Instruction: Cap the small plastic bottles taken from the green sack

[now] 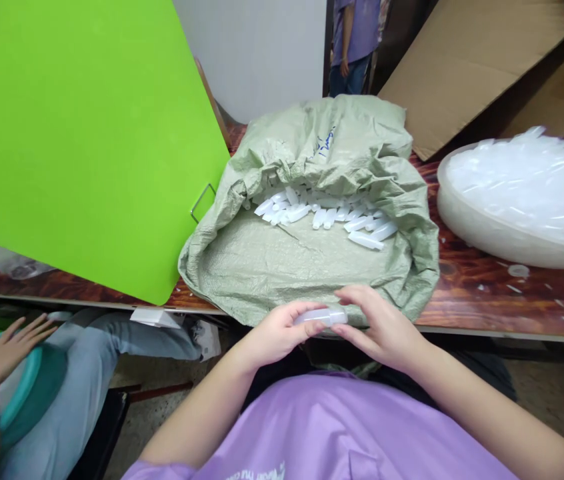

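Note:
My left hand [282,332] is closed around a small translucent plastic bottle [319,316], which lies on its side with one end pointing right. At that end, my right hand [379,327] has its thumb against or very near the bottle, while its forefinger is raised a little above. Both hands are over the near edge of a pale green woven sack [282,260], whose mouth is rolled open towards me. Inside the sack, many white plastic tube-like pieces [329,215] lie loose at the back.
A heaped translucent tub [502,233] of similar plastic pieces stands right. A bright green board [92,133] leans at left, cardboard [482,67] at back right. Scraps litter the wooden table [482,293]. A co-worker's hand [17,347] is over a teal basin [37,393]; another person [357,40] stands beyond.

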